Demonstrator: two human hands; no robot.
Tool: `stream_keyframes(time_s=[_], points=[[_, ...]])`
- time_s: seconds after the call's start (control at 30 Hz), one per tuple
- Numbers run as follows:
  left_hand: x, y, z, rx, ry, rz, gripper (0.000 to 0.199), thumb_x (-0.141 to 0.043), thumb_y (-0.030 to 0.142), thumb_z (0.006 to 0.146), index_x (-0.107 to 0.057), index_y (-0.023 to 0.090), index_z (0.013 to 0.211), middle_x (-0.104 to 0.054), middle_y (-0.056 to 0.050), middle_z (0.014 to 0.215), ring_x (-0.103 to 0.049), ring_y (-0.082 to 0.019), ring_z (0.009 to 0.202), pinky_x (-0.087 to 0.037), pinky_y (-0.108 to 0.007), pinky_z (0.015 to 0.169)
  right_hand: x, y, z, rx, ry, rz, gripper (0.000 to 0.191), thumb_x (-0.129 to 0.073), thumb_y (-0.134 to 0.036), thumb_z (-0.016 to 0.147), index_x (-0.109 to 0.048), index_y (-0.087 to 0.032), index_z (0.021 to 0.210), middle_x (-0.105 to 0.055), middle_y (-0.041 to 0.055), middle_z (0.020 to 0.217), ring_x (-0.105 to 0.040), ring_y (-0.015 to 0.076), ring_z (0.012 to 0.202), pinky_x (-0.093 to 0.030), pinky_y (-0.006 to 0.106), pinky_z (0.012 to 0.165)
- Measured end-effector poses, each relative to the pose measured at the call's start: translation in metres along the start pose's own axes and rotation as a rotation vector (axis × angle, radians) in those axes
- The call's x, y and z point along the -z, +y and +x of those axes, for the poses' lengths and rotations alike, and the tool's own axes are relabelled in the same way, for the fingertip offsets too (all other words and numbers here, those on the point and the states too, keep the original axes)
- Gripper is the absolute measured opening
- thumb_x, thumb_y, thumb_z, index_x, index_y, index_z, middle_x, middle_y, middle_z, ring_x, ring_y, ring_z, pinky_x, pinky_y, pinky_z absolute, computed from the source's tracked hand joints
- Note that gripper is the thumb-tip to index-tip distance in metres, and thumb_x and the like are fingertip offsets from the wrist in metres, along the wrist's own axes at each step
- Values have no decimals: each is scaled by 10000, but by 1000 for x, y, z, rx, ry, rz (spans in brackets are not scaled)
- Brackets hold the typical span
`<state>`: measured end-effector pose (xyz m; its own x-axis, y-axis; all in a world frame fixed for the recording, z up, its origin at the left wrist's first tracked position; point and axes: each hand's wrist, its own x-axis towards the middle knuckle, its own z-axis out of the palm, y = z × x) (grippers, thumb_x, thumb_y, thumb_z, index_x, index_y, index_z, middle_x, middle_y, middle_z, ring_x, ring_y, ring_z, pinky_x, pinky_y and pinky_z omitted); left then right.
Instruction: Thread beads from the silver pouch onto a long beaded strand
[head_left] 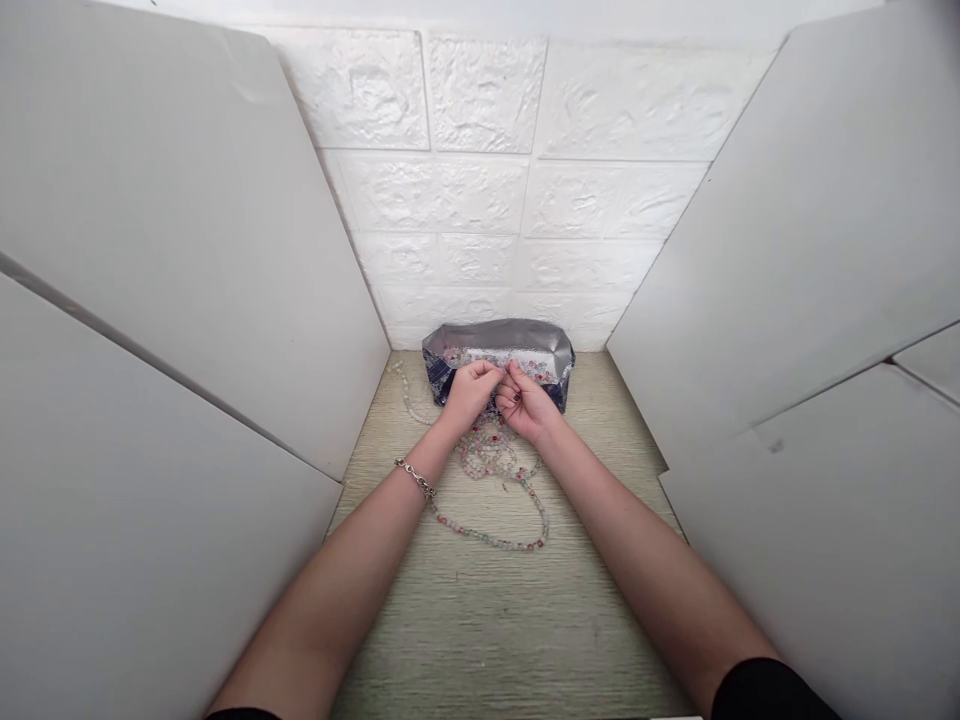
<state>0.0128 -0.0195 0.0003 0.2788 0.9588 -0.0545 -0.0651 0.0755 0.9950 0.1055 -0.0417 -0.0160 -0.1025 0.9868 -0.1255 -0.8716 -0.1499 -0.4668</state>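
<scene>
My left hand (472, 388) and my right hand (523, 400) meet fingertip to fingertip over the front of an open bag (559, 393), silver inside and dark blue outside. Both are closed in a pinch; what lies between the fingertips is too small to make out. Loose pink, red and clear beads (457, 354) lie in the bag. Below my hands, a long string of small coloured beads (491, 541) lies coiled and looped on the wood-grain surface. Some of its coils are hidden by my hands and left wrist. Pale beads (407, 396) curve out left of the bag.
The wood-grain surface (487, 640) is narrow, with a grey-white panel (187, 200) rising on the left and another (787, 250) on the right. Behind the bag stands a white brick-patterned wall (480, 190). A chain bracelet circles my left wrist.
</scene>
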Motion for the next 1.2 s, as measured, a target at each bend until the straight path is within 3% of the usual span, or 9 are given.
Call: stream_keyframes(time_s=[0.33, 0.7, 1.2], points=[[0, -1, 1, -60, 3, 37, 121, -523, 222, 618, -469, 151, 537, -366, 68, 357, -320, -35, 353, -239, -168, 378, 2, 2, 1, 6, -1, -50, 237, -568, -241, 719, -361, -173, 625, -236, -102, 426, -230, 14, 334, -231, 118, 309], [0, 0, 0, -49, -9, 48, 121, -520, 223, 618, -470, 150, 536, -369, 67, 353, -319, -36, 348, -240, -169, 371, 1, 1, 1, 5, 4, -18, 178, -530, -233, 749, -391, -173, 657, -250, -99, 426, -236, 17, 335, -233, 115, 310], [0, -1, 1, -22, -4, 22, 142, -537, 220, 613, -453, 155, 519, -360, 69, 358, -313, -33, 350, -223, -168, 370, 2, 2, 1, 1, 21, -87, 246, -572, -260, 715, -363, -173, 619, -232, -101, 423, -220, 14, 333, -226, 118, 308]])
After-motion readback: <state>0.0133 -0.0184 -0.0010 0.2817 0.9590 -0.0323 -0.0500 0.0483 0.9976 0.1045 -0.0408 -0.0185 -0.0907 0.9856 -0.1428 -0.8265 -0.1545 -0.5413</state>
